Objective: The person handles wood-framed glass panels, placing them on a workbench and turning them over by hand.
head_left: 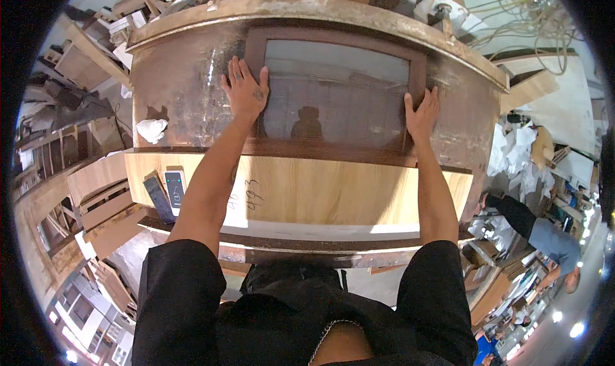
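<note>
A dark brown framed door panel (339,150) with a glassy, reflective middle (339,90) lies flat on the worn brown workbench (176,77). My left hand (246,95) rests at the panel's left side, fingers spread and pointing away from me. At the opposite side, my right hand (423,115) lies along the right edge, thumb apart from the fingers. Both hands are open, and neither grips anything. Closer to me, a pale wood-grain board (320,190) with handwritten marks runs across the bench's front.
A phone (174,188) and a dark oblong block (159,198) lie on the board's left end. Crumpled white material (152,131) sits at the bench's left. A raised ledge (307,8) borders the far side. Stacked wood stands around; another person (554,241) is at far right.
</note>
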`<state>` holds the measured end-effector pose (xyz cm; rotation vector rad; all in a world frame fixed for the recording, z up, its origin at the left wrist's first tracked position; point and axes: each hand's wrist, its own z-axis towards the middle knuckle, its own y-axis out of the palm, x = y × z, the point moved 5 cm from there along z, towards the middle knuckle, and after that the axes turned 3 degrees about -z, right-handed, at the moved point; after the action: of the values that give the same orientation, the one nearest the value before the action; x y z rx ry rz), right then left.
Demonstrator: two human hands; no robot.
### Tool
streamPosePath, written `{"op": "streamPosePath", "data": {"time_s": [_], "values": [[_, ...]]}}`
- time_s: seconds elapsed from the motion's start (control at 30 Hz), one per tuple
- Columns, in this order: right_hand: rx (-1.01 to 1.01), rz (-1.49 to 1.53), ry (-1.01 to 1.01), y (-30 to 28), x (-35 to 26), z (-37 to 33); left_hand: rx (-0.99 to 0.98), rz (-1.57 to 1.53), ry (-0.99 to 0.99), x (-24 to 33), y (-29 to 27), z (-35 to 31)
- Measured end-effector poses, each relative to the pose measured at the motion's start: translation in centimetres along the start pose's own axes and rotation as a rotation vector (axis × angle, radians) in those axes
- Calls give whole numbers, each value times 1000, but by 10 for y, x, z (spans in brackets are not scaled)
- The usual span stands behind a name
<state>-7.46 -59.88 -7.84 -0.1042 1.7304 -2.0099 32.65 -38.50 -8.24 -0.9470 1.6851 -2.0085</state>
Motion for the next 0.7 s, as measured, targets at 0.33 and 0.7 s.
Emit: {"op": "streamPosePath", "data": {"time_s": [0.33, 0.7], "values": [[81, 183, 2, 19, 6, -1, 27, -61, 28, -11, -8, -8], [70, 1750, 438, -91, 22, -28, -108, -1957, -552, -6, -110, -10]]}}
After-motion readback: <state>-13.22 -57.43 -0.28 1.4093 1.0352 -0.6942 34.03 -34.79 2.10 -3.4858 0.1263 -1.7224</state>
